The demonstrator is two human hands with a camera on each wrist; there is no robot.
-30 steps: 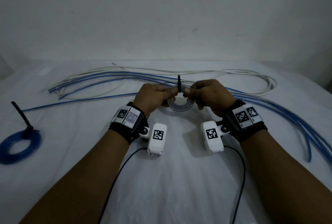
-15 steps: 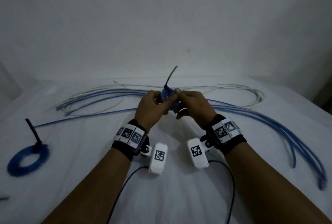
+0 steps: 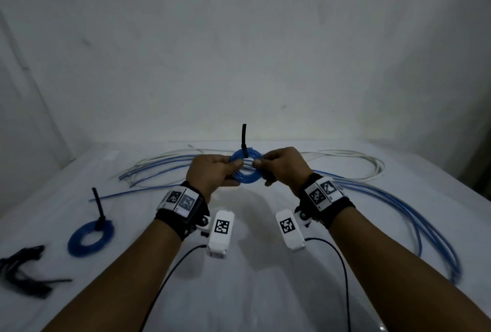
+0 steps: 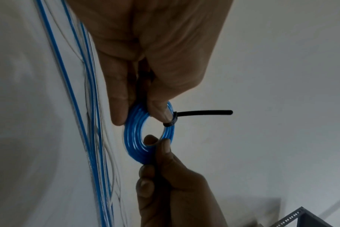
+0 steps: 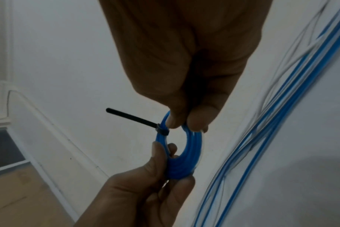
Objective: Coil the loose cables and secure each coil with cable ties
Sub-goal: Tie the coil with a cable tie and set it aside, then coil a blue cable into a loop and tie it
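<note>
Head view is showing both hands holding a small blue coil (image 3: 245, 169) up above the white table (image 3: 252, 291). Left hand (image 3: 210, 174) is pinching the coil's left side between thumb and fingers; right hand (image 3: 284, 166) is pinching its right side. A black cable tie (image 3: 244, 140) is wrapping the coil's top, its tail sticking straight up. Just behind the coil, loose blue and white cables (image 3: 372, 193) are sprawling across the table, partly hidden by the hands. Well left of the coil, a second tied coil (image 3: 90, 237) is lying flat, and spare ties (image 3: 24, 270) are lying further left.
</note>
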